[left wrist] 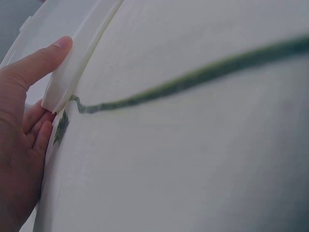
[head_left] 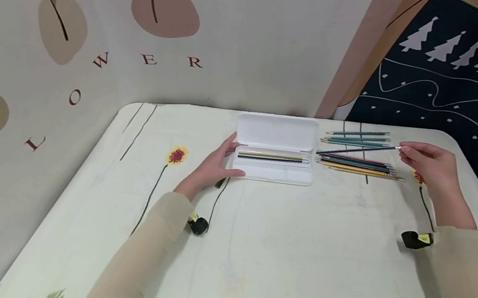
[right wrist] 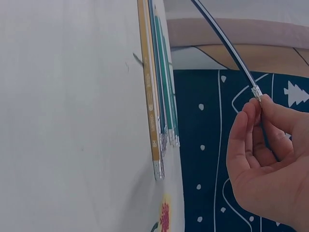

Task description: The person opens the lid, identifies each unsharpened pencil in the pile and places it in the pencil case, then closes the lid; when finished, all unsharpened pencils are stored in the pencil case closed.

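An open white pencil case [head_left: 276, 149] lies at the table's far middle, with a couple of pencils [head_left: 271, 157] in its tray. My left hand [head_left: 218, 163] holds the case's left end, thumb along the front rim [left wrist: 67, 72], fingers against its side. To the right of the case lie several coloured pencils [head_left: 357, 164] in two rows. My right hand [head_left: 427, 163] pinches the eraser end of a dark blue pencil [head_left: 358, 150], lifted at a slant above the rows. In the right wrist view the fingertips [right wrist: 253, 108] grip that pencil [right wrist: 227, 43] just behind its metal ferrule.
The table has a pale cloth [head_left: 252, 251] printed with flowers. A floral wall cloth [head_left: 99, 40] hangs behind and to the left. A dark curtain with white trees [head_left: 455, 87] hangs at the right, close to the table's edge.
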Action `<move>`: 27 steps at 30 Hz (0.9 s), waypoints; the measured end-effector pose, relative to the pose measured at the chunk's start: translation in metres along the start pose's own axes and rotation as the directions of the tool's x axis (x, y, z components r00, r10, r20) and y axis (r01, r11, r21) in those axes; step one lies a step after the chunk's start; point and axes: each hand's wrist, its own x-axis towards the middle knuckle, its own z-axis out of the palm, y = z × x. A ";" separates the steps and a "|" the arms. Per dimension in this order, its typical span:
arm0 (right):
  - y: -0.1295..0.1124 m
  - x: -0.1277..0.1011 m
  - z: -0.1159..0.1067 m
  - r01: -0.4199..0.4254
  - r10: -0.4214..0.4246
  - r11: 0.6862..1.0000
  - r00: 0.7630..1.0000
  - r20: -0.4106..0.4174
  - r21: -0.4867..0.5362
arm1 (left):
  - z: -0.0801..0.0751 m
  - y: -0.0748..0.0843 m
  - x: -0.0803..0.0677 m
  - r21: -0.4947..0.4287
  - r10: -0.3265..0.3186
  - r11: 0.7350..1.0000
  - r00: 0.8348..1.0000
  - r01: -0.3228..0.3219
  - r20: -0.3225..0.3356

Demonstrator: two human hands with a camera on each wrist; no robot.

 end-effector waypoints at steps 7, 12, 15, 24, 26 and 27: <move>0.002 -0.001 0.005 0.030 -0.032 0.996 0.999 0.023 0.087 | 0.000 0.000 0.000 0.006 -0.008 1.000 1.000 0.008 -0.001; 0.004 0.000 0.010 0.025 -0.031 0.993 0.998 0.057 0.112 | 0.000 0.000 0.000 0.004 -0.005 1.000 1.000 0.005 -0.002; 0.022 0.016 0.005 0.044 -0.062 0.987 0.992 0.110 0.156 | 0.000 0.000 0.000 0.002 -0.004 1.000 1.000 0.004 -0.001; 0.040 0.032 0.012 0.033 -0.048 0.994 0.990 0.135 0.108 | -0.001 0.001 0.000 -0.004 -0.002 1.000 1.000 0.002 0.003; 0.037 0.027 0.019 0.040 -0.041 0.999 0.992 0.122 0.018 | -0.001 0.001 0.000 -0.006 -0.002 1.000 1.000 0.002 0.003; 0.037 0.027 0.022 0.037 -0.034 0.999 0.993 0.117 -0.015 | -0.001 0.001 0.000 -0.006 -0.002 1.000 1.000 0.002 0.002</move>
